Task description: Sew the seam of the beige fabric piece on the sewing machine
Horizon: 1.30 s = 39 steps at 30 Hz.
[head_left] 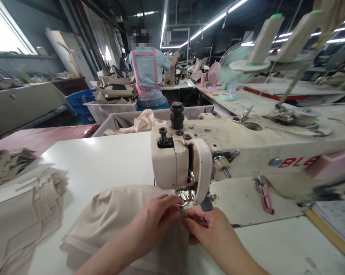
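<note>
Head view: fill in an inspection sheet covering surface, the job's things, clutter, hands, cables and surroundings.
Surface: white table, smooth and glossy.
Job's things: beige fabric, spread beside the sewing machine, reaching its needle area.
Clutter: pink-handled snips right of the hands; stacked cloth pieces at left.
Hands: left hand lies on the fabric; right hand pinches its edge.
Cables: nothing seen clearly.
Surroundings: co-worker seen from behind, pink fan, thread cones.

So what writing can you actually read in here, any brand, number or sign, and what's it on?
"BLE": red letters on the sewing machine; the pink block beside them may hide more.
Sheet at the right edge: print too blurred to read.
I can make out no other words, numbers or signs.
</note>
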{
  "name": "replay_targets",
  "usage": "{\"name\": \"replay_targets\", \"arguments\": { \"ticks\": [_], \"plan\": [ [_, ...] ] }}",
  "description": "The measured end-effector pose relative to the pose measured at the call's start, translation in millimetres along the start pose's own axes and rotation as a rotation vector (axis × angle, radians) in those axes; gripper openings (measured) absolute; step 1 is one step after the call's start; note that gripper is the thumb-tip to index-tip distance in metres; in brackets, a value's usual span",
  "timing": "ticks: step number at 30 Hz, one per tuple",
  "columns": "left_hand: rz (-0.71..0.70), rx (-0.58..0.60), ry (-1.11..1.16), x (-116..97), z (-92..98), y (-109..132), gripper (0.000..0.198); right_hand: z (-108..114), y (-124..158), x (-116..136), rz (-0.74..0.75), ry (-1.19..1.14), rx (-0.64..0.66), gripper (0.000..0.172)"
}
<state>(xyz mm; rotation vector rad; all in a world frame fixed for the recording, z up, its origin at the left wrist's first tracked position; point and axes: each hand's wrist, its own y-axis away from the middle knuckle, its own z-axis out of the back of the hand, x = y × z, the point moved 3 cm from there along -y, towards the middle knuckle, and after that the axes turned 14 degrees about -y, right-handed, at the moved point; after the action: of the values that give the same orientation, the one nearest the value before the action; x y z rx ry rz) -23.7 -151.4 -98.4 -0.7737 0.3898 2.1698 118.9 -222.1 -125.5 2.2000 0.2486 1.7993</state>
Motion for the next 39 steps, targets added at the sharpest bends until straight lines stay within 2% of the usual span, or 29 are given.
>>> {"name": "replay_targets", "arguments": {
  "ticks": [3, 7, 10, 12, 14, 16, 19, 23, 27, 33, 39],
  "plan": [
    [0.075, 0.065, 0.092, 3.5, 1.1, -11.5, 0.009, -0.7, -1.4, -1.2, 0.023, -0.001, 0.010, 0.017],
    [0.281, 0.153, 0.307, 14.6, -9.9, -8.0, 0.011, -3.0, -3.1, -6.8, 0.053, 0.020, -0.014, 0.018],
    [0.340, 0.095, 0.262, 16.7, -12.8, -7.5, 0.011, -1.7, 0.5, -11.8, 0.065, 0.074, -0.066, 0.021],
    [0.354, 0.003, 0.163, 15.2, -11.4, -11.2, 0.011, 0.0, 6.1, -9.3, 0.225, 0.273, -0.095, 0.034],
    [0.366, -0.095, 0.088, 13.1, -9.8, -16.2, 0.017, -2.3, 13.5, -2.7, 0.519, 0.587, -0.062, 0.046],
    [0.390, -0.136, 0.061, 11.3, -9.9, -20.5, 0.021, -7.3, 20.2, 2.0, 0.807, 0.842, 0.015, 0.041],
    [0.448, -0.111, 0.055, 7.8, -10.4, -24.1, 0.019, -9.4, 21.5, 5.2, 0.968, 0.981, 0.076, 0.033],
    [0.499, -0.089, 0.035, -1.0, -3.5, -26.5, 0.020, -4.9, 17.0, 8.4, 0.919, 1.023, 0.115, 0.034],
    [0.510, -0.089, 0.023, -6.6, 2.4, -29.6, 0.024, -1.2, 16.8, 10.2, 0.875, 1.037, 0.150, 0.046],
    [0.507, -0.096, 0.047, -6.2, 0.4, -31.2, 0.025, -4.4, 17.6, 14.3, 0.894, 1.032, 0.153, 0.049],
    [0.498, -0.148, 0.156, -5.9, 1.1, -32.4, 0.017, -3.5, 14.6, 15.0, 0.958, 1.043, 0.120, 0.049]
  ]
}}
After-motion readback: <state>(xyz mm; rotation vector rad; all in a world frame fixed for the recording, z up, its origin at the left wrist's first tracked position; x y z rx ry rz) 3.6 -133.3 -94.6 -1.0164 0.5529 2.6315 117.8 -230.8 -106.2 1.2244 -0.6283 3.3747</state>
